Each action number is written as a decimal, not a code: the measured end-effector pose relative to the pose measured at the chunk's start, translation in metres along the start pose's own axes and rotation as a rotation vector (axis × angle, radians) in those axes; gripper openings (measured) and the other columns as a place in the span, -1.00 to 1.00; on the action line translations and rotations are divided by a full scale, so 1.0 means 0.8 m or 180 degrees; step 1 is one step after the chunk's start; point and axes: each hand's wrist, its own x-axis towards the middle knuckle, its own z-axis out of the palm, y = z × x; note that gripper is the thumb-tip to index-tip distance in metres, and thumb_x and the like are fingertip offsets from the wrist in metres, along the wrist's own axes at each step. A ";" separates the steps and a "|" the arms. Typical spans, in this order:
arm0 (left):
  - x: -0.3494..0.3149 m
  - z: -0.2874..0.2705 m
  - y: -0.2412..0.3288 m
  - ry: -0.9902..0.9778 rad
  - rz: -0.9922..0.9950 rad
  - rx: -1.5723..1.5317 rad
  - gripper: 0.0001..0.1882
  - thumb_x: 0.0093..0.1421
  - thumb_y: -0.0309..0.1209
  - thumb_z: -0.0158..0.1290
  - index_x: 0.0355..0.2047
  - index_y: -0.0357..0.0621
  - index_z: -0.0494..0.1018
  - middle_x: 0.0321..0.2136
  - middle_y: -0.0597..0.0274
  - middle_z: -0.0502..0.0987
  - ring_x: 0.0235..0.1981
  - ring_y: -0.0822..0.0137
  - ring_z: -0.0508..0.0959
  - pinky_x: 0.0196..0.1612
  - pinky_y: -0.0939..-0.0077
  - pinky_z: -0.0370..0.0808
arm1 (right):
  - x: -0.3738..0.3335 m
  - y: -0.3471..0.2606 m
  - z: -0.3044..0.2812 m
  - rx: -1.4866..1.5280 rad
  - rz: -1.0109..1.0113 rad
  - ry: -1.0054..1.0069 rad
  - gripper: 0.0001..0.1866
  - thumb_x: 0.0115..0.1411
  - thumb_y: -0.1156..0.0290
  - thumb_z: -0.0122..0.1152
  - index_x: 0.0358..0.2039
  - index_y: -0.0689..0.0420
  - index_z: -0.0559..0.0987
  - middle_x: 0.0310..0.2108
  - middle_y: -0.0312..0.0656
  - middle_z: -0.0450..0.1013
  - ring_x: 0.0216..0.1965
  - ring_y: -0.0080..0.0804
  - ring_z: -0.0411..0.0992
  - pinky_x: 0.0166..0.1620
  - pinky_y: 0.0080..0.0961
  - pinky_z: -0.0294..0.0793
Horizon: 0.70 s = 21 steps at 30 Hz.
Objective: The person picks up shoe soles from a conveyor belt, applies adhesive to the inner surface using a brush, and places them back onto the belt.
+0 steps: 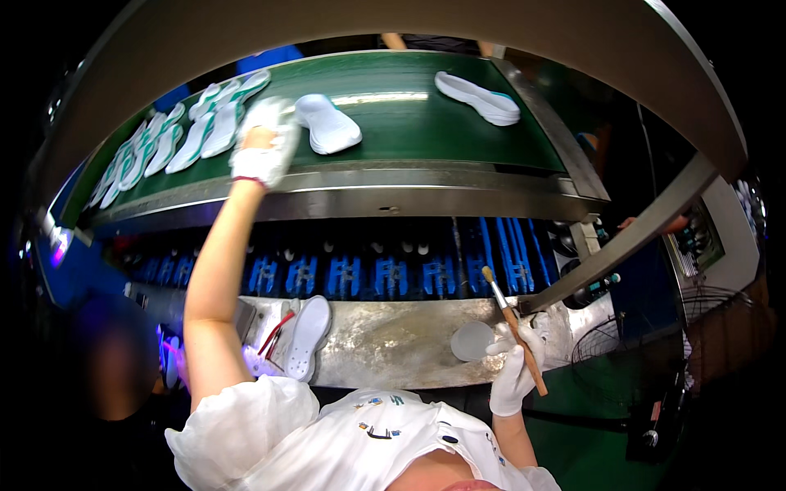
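Gloved left hand [266, 143] is extended over the green conveyor belt [397, 139] and is blurred; how far its fingers are open, and whether they have hold of anything, cannot be told. Just beside it on the belt lies a white shoe sole [329, 127]; contact between the two cannot be confirmed. Gloved right hand [512, 372], on the near side of the belt, has its fingers curled on a wooden-handled brush [514, 326]. The brush is tilted with bristles uppermost and toward the belt, a hold that appears to keep them clear of the glove.

White-and-green soles [192, 141] lie closely grouped on the belt's left part, similarly aligned, probably to save room. One further sole [479, 98] lies near the belt's right end, well apart from that group.

Along the belt's near side runs a metal tabletop [385, 344]. It carries a pale sole [309, 335], a red-handled tool [276, 334] just beside that sole, and a round white dish [472, 341] near the right hand, presumably placed within the brush's reach. Blue fixtures [391, 278] stand in a row between belt and tabletop; their function cannot be determined.
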 end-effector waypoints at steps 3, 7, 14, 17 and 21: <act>0.010 0.016 0.120 -0.0967 -0.0332 -0.0668 -0.46 0.09 -0.02 -0.04 -0.08 -0.20 0.37 -0.09 -0.09 0.41 0.01 -0.07 0.33 0.11 0.11 0.21 | 0.002 0.000 0.010 -0.0001 0.0139 0.0000 -0.68 0.27 0.41 -0.23 0.01 0.26 0.26 -0.22 0.08 0.44 -0.47 -0.44 0.45 -0.26 -0.52 0.43; -0.015 0.009 0.129 -0.0469 -0.0436 -0.0387 -0.37 0.03 0.01 0.04 -0.05 -0.24 0.35 -0.05 -0.08 0.37 0.06 -0.06 0.28 0.14 0.20 0.16 | 0.000 -0.009 0.020 -0.0060 0.0000 -0.0026 -0.68 0.27 0.42 -0.23 0.01 0.25 0.27 -0.21 0.07 0.44 -0.46 -0.46 0.44 -0.24 -0.52 0.42; -0.056 0.001 0.068 -0.0465 -0.0486 -0.0830 -0.58 0.06 -0.12 0.05 -0.14 -0.10 0.46 -0.06 -0.12 0.38 -0.04 -0.04 0.41 0.03 0.24 0.34 | -0.006 0.005 0.031 0.0178 0.0253 0.0036 -0.67 0.27 0.35 -0.16 -0.03 0.27 0.31 -0.23 0.06 0.45 -0.49 -0.44 0.43 -0.33 -0.58 0.42; -0.053 0.014 0.097 0.0330 -0.0416 -0.0908 -0.47 0.03 -0.08 0.07 -0.05 -0.11 0.39 -0.06 -0.08 0.38 0.03 -0.04 0.34 0.11 0.23 0.26 | -0.006 0.008 0.040 0.0138 0.0219 0.0016 -0.66 0.28 0.34 -0.17 -0.02 0.27 0.31 -0.23 0.04 0.45 -0.50 -0.45 0.43 -0.33 -0.58 0.42; -0.040 0.006 0.112 -0.0746 -0.0828 -0.0822 -0.56 0.05 -0.16 0.03 -0.12 -0.16 0.42 -0.10 -0.08 0.42 -0.04 -0.01 0.39 0.04 0.23 0.31 | -0.007 0.000 0.050 0.0088 0.0251 -0.0204 -0.66 0.28 0.36 -0.23 -0.02 0.28 0.29 -0.25 0.07 0.46 -0.50 -0.46 0.42 -0.29 -0.55 0.41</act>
